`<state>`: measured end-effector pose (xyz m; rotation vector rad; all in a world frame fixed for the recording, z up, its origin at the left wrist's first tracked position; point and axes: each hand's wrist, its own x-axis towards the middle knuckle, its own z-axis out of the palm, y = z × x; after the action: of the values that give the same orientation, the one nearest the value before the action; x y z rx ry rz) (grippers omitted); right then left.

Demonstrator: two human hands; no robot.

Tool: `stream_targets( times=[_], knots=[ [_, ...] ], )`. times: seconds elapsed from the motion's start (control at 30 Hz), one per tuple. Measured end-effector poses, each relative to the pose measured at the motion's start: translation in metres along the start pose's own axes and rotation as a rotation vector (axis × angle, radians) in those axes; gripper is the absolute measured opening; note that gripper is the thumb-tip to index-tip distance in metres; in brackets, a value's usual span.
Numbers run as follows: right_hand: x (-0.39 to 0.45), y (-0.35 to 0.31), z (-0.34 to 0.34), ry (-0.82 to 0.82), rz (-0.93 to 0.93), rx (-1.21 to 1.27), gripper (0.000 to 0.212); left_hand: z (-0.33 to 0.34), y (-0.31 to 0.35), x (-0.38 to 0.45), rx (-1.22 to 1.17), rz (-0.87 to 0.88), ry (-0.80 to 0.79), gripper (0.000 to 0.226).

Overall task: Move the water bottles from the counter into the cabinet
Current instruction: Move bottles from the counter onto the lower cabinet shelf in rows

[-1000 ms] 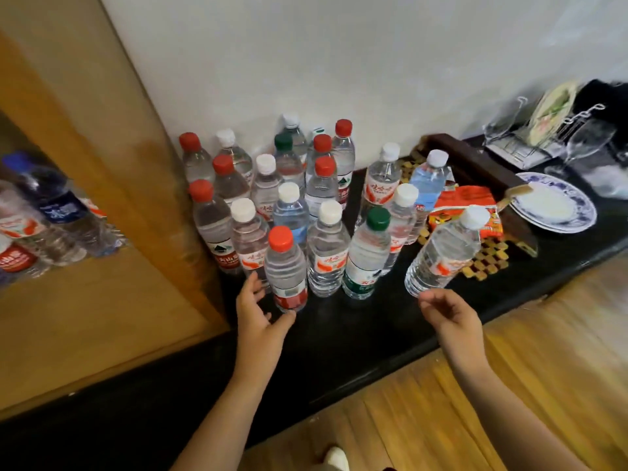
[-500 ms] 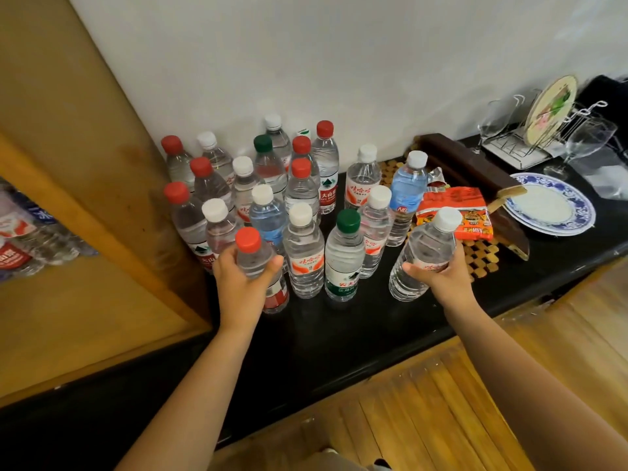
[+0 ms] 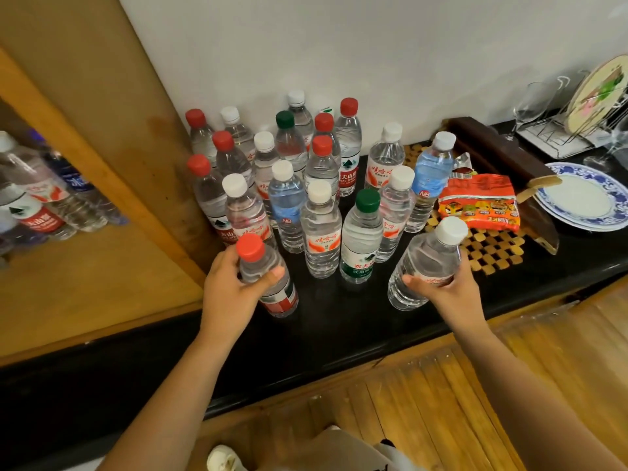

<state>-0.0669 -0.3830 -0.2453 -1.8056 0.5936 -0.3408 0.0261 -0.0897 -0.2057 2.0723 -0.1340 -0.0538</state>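
Note:
Several clear water bottles with red, white and green caps stand clustered on the black counter (image 3: 339,321) against the white wall. My left hand (image 3: 231,290) is wrapped around a red-capped bottle (image 3: 268,277) at the front left of the cluster. My right hand (image 3: 448,290) grips a white-capped bottle (image 3: 424,263), tilted, at the front right. A green-capped bottle (image 3: 360,239) stands between the two. At the far left the wooden cabinet shelf (image 3: 102,287) holds several bottles (image 3: 37,205) lying and standing.
A wooden cabinet side panel (image 3: 112,130) separates shelf and counter. Right of the bottles lie an orange snack packet (image 3: 479,205) on a woven mat (image 3: 492,246), a dark wooden box (image 3: 503,164), a blue-rimmed plate (image 3: 584,198) and a wire rack (image 3: 560,130) with glasses.
Both hands reached forward from open and closed around their bottles. The red-capped bottle has come forward, out of the cluster; the white-capped one stays tilted in my right hand.

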Motion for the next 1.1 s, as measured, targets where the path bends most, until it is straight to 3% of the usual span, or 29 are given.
stream_targets(
  times=[0.13, 0.27, 0.43, 0.5, 0.6, 0.67, 0.73, 0.9, 1.1],
  knots=[
    [-0.028, -0.003, 0.021, -0.130, 0.006, -0.029, 0.086, -0.015, -0.004, -0.020, 0.073, -0.085, 0.135, 0.059],
    [-0.046, -0.012, 0.050, -0.269, -0.013, -0.090, 0.083, -0.021, -0.001, -0.032, 0.201, -0.158, 0.170, 0.084],
    [-0.053, -0.025, 0.088, -0.367, -0.078, -0.131, 0.087, -0.009, 0.004, -0.033, 0.375, -0.049, 0.084, 0.073],
    [-0.055, -0.029, 0.099, -0.377, -0.100, -0.132, 0.086, -0.004, 0.005, -0.032, 0.196, -0.025, 0.061, 0.058],
    [-0.056, -0.033, 0.108, -0.384, -0.104, -0.126, 0.089, -0.008, 0.002, -0.026, -0.218, -0.111, -0.074, 0.058],
    [-0.056, -0.034, 0.110, -0.372, -0.102, -0.127, 0.090, -0.014, -0.007, -0.023, -0.252, -0.095, -0.213, 0.068],
    [-0.057, -0.035, 0.111, -0.365, -0.101, -0.133, 0.091, -0.020, -0.016, -0.021, -0.136, -0.022, -0.296, 0.081],
    [-0.064, -0.038, 0.114, -0.331, -0.075, -0.152, 0.095, -0.022, -0.020, -0.033, -0.030, 0.050, -0.120, 0.072],
    [-0.078, -0.042, 0.134, -0.301, -0.079, -0.188, 0.092, -0.052, -0.044, -0.051, -0.128, -0.018, 0.045, 0.062]
  ],
)
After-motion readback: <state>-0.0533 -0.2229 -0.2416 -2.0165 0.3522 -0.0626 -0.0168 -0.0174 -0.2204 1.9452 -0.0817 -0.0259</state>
